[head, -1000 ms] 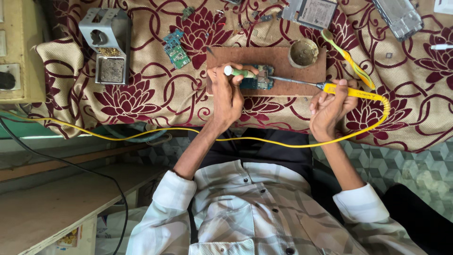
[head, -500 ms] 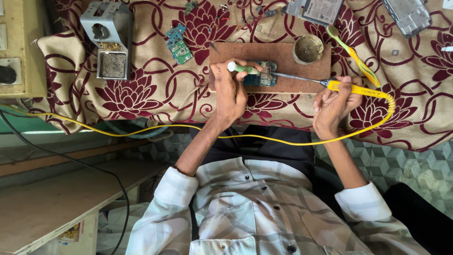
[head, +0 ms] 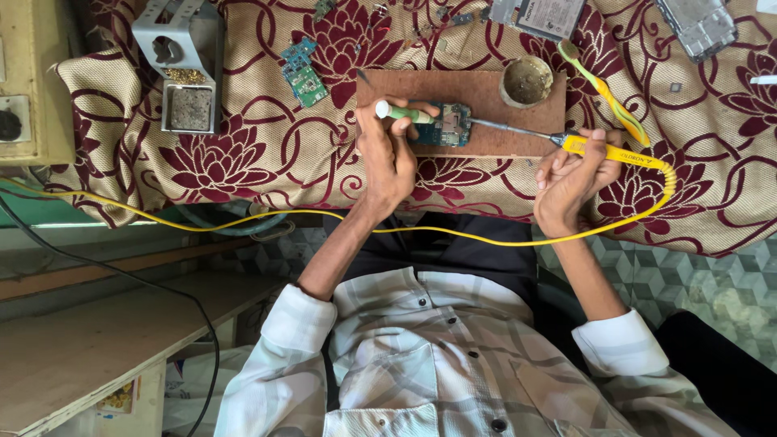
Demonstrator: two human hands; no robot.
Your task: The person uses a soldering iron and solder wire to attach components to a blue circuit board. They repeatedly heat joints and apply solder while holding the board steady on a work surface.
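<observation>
My left hand [head: 388, 162] is closed around a green-handled tool [head: 402, 112] with a white cap and presses down on a small blue-green circuit board [head: 452, 126]. The board lies on a brown wooden board [head: 477, 85]. My right hand [head: 571, 182] grips the yellow handle of a soldering iron [head: 615, 152]. Its metal shaft reaches left, with the tip at the circuit board's right edge. The iron's yellow cable [head: 453, 231] loops round to the right and runs left across my lap.
A round flux pot [head: 526, 81] sits on the wooden board. A yellow-green toothbrush [head: 603, 89], a second circuit board [head: 301, 71], a metal iron stand [head: 182, 65] and phone parts [head: 700, 24] lie on the red floral cloth [head: 243, 154]. A wooden bench [head: 89, 340] is lower left.
Both hands keep their grips and stay at the circuit board. The view has shifted slightly, so everything sits a little higher in the frame.
</observation>
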